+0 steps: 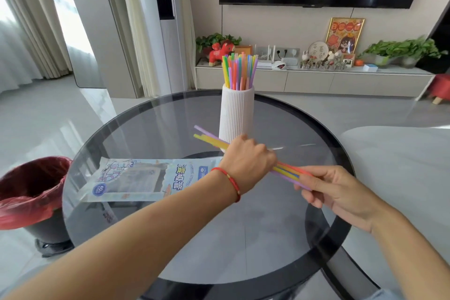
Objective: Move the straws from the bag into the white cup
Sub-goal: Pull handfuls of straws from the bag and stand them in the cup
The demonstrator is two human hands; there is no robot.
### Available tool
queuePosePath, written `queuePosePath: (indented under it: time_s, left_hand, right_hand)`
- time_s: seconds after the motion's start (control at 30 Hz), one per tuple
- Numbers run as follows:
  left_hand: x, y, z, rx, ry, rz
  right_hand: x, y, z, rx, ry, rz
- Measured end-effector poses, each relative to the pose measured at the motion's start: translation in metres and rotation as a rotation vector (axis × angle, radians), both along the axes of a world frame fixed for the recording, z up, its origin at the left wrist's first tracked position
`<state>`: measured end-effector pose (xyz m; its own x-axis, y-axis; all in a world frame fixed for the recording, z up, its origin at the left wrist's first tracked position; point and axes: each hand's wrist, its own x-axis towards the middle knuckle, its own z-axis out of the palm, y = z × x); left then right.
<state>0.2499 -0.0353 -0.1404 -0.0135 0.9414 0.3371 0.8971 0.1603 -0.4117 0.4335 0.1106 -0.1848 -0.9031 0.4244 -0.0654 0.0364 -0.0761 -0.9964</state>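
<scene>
Left hand [248,161] fisted around loose straws [209,140], right hand [333,192] pinching their near ends, beside white cup [236,114]

White ribbed cup [236,114]; purple, yellow, orange straws [211,140]; pale blue printed bag [136,179]; red bracelet [231,181].
</scene>
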Motion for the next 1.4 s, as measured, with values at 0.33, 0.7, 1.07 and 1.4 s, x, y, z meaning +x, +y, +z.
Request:
queuePosePath:
  time_s: [0.33,0.7,1.07,1.4]
  left_hand:
    - [0.006,0.042,0.002,0.366,-1.173,0.132]
    - [0.022,0.045,-0.062,0.488,-1.721,0.037]
    - [-0.021,0.020,-0.055,0.338,-1.474,0.032]
    - [-0.107,0.040,0.049,0.593,-1.256,0.066]
  right_hand:
    - [-0.024,-0.006,0.035,0.019,0.413,-0.252]
    - [-0.105,-0.042,0.065,0.533,0.181,-0.195]
    - [-0.130,-0.029,0.054,0.005,0.284,-0.406]
    - [-0.154,0.012,0.186,-0.197,0.762,-0.545]
